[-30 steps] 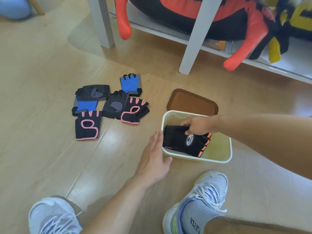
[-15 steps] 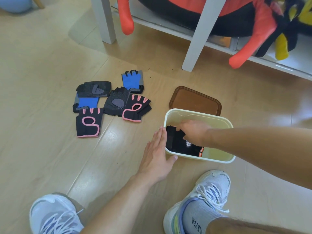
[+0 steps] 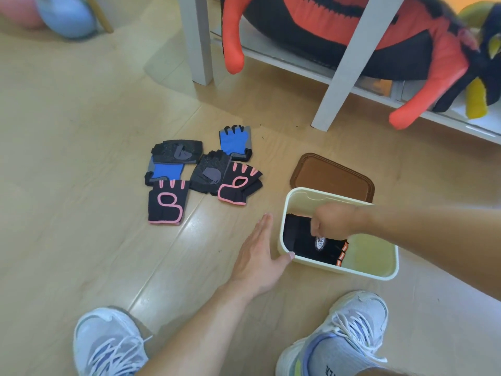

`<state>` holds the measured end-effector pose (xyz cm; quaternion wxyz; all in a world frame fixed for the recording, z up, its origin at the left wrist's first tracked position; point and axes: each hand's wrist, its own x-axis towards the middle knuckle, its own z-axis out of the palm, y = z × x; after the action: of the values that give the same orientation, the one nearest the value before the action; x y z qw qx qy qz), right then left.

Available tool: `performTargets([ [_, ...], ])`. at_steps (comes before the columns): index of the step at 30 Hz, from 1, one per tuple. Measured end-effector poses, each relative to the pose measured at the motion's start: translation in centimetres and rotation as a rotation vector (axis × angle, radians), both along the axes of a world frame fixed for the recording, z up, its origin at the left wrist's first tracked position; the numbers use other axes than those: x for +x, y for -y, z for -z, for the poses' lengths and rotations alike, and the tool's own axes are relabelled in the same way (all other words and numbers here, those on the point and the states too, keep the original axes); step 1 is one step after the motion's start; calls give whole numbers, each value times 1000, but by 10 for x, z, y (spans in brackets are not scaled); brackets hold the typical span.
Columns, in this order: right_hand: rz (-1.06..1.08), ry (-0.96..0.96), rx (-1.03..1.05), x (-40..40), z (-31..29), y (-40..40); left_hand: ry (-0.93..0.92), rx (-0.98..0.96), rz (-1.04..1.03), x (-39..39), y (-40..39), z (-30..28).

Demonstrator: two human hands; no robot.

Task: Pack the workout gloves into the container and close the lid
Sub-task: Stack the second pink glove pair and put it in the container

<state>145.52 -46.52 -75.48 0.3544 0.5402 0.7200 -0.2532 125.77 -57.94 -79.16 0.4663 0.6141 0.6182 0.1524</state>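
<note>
A cream plastic container (image 3: 339, 270) stands open on the wooden floor. Inside it, at the left end, lies a black workout glove with orange finger trim (image 3: 299, 240). My right hand (image 3: 336, 222) reaches down into the container, its curled fingers gripping that glove. With fingers straight, my left hand (image 3: 257, 259) rests flat against the container's left wall, thumb at the near corner. The brown lid (image 3: 330, 176) lies on the floor just behind the container. Several more gloves lie in a pile to the left: two black with pink trim (image 3: 166, 202), two blue (image 3: 234, 141), two black-grey (image 3: 210, 173).
My two white sneakers (image 3: 108, 346) (image 3: 349, 329) stand at the near edge, the right one close to the container. White shelf legs (image 3: 199, 42) (image 3: 341, 63) rise behind, with a red and black plush toy (image 3: 352, 28) on the shelf.
My right hand has lowered the black and orange glove from the container's rim down to its bottom. My left hand stayed against the container's left side.
</note>
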Motion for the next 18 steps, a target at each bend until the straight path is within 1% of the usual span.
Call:
performTargets([
  [1, 43, 19, 6, -4, -9, -6, 15, -10, -66, -5, -2, 1],
  [3, 60, 69, -64, -17, -28, -21, 18, 6, -226, -22, -9, 3],
  [4, 54, 92, -101, -25, -39, -29, -8, 12, -292, -31, -14, 4],
  [6, 13, 98, -55, -45, -63, -43, -105, -22, -374, -52, -23, 8],
  [7, -4, 60, 3, -56, -74, -50, -177, -51, -365, -63, -26, 11],
  [8, -44, 22, 72, -68, -82, -56, -267, -86, -300, -74, -28, 14],
  [11, -231, -10, 232, -112, -97, -67, -511, -237, -9, -111, -36, 18],
  [12, -266, -17, 262, -126, -98, -69, -573, -264, 19, -122, -41, 16],
  [13, -291, -34, 267, -140, -96, -72, -616, -271, -1, -133, -48, 12],
  [15, -252, -104, 241, -162, -84, -81, -626, -255, -59, -146, -62, 2],
  [18, -121, -159, 260, -185, -55, -87, -532, -246, -74, -152, -75, 2],
])
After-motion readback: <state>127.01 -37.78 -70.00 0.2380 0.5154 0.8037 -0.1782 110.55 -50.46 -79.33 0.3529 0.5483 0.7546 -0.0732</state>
